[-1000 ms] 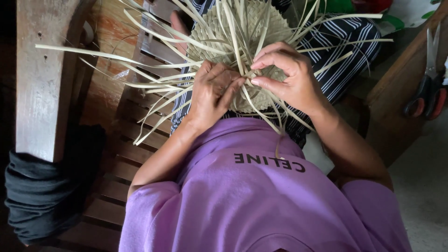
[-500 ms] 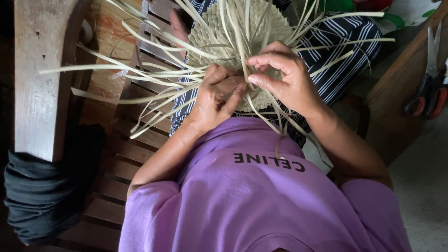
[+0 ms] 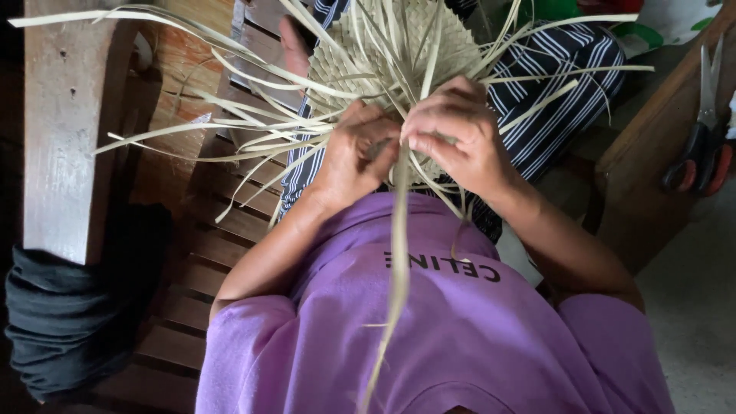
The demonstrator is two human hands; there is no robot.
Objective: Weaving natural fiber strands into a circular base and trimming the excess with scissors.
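Strip (image 3: 399, 253) newly pulled down from both grips, trailing chestward.

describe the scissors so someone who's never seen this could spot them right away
Start at the purple shirt low in the picture, then go to the far right edge, where a slanted wooden board runs. The scissors lie on it, blades up; their red and black handles set them apart from the pale straw strips.

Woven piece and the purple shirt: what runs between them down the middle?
In the head view, one long pale strip hangs from between the left hand and right hand, down over the purple shirt from the woven piece.
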